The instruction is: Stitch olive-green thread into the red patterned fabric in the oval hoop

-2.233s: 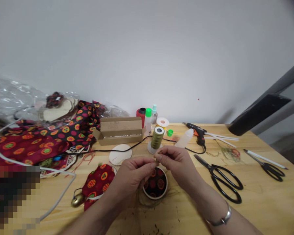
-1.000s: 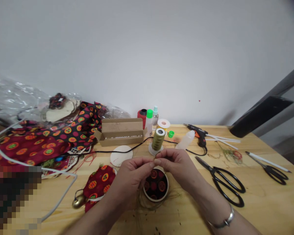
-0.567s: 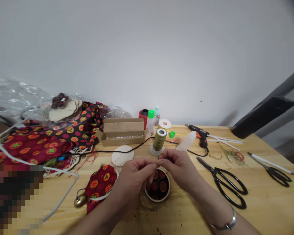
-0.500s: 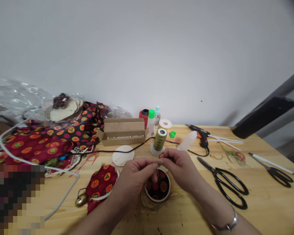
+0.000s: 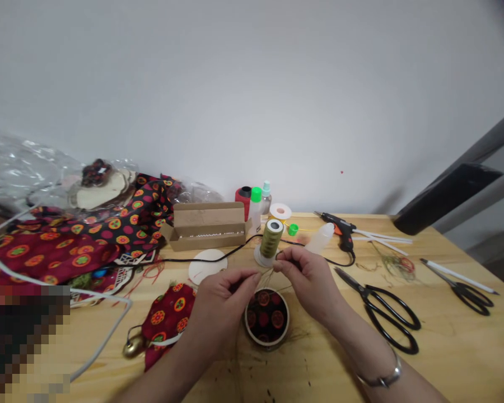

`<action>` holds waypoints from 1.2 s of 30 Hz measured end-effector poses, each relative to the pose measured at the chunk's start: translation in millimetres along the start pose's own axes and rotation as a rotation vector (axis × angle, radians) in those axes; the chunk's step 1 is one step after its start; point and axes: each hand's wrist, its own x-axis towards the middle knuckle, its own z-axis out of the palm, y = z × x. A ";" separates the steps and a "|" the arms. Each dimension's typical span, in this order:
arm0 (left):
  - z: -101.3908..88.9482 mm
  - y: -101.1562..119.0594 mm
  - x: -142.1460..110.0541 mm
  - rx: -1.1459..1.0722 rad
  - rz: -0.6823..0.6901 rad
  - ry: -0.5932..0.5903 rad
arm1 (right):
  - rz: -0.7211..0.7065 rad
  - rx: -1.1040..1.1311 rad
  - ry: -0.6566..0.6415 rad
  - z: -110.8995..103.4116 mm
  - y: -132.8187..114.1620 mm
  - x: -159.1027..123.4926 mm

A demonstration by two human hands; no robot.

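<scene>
Olive thread (image 5: 265, 275) stretches between my two hands, above a round black patterned fabric piece (image 5: 267, 318) with a pale rim. My left hand (image 5: 223, 299) pinches the thread between thumb and forefinger. My right hand (image 5: 306, 275) pinches it too, a small gap away to the right. Whether a needle is in the fingers is too small to tell. Loose thread ends hang around the round piece. Behind my hands stands an olive thread spool (image 5: 270, 239). A dark red patterned fabric piece (image 5: 170, 316) lies left of my left hand, with a brass bell (image 5: 133, 345) beside it.
Large black scissors (image 5: 382, 308) lie at right, with smaller scissors (image 5: 466, 291) beyond. A glue gun (image 5: 340, 228), a white bottle (image 5: 319, 239) and a cardboard box (image 5: 208, 229) are at the back. Patterned cloth (image 5: 63, 246) is heaped at left. A black cord (image 5: 176, 259) crosses the table.
My hands were pressed together at the fingertips; now they are a little apart, with thread showing between them. The view has shifted slightly. The things on the table stay put.
</scene>
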 end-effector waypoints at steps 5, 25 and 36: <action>3.1 2.4 -7.2 0.047 0.053 -0.076 | 0.060 0.048 0.016 0.3 -0.9 1.9; 10.1 -5.0 -9.0 0.284 0.162 -0.221 | 0.280 0.795 -0.026 -7.0 -4.2 3.0; -0.5 -9.8 0.9 0.349 0.194 0.114 | 0.113 0.820 0.225 -36.4 -8.7 12.8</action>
